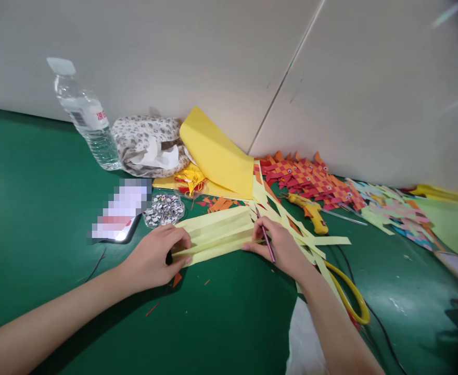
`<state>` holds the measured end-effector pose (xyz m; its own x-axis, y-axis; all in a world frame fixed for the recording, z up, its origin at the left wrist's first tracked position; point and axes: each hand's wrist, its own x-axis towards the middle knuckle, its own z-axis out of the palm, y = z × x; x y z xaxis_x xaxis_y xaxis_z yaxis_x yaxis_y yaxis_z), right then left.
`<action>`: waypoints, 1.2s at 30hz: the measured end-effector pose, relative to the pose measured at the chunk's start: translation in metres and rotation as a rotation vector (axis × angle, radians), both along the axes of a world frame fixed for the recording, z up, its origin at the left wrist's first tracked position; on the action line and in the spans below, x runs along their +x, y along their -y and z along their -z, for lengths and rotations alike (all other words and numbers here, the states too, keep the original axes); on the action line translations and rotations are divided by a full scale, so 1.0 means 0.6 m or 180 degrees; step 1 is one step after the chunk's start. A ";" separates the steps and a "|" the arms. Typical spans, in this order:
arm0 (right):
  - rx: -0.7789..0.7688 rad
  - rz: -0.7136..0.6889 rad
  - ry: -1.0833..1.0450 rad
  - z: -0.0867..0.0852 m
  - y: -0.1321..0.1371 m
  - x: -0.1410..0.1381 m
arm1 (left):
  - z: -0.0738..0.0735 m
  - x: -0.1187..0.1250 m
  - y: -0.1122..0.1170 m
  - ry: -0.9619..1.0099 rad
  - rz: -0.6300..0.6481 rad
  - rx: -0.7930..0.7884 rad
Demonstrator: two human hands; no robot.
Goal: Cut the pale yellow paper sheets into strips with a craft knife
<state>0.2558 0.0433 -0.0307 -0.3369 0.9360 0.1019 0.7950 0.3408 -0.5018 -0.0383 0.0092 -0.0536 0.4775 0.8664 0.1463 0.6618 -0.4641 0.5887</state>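
A folded, pale yellow sheet of paper (217,233) lies on the green table (37,208). My left hand (156,255) presses on its left end, fingers closed over the edge. My right hand (279,245) rests at the sheet's right end and grips a thin dark pencil (266,240), its tip pointing at the paper. Several loose pale yellow strips (291,229) fan out to the right of my right hand.
A water bottle (86,117), a patterned pouch (149,143), a bright yellow sheet (217,153), a phone (122,211) and a dish of googly eyes (164,208) stand behind. Woven red-orange paper fish (310,179), a yellow glue gun (309,208) and yellow-handled scissors (350,297) lie right.
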 end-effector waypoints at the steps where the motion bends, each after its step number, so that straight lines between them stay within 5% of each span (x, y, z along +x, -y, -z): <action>1: -0.0034 -0.0015 -0.0028 -0.001 -0.001 0.005 | 0.000 0.000 0.000 -0.0005 0.0001 0.0004; 26: 0.0026 0.0196 -0.0073 -0.005 0.004 0.012 | -0.003 0.002 -0.001 -0.0018 -0.0007 0.0008; 36: -0.0088 -0.0270 -0.0400 -0.002 0.010 -0.009 | -0.003 0.002 0.001 -0.0027 -0.0006 0.0055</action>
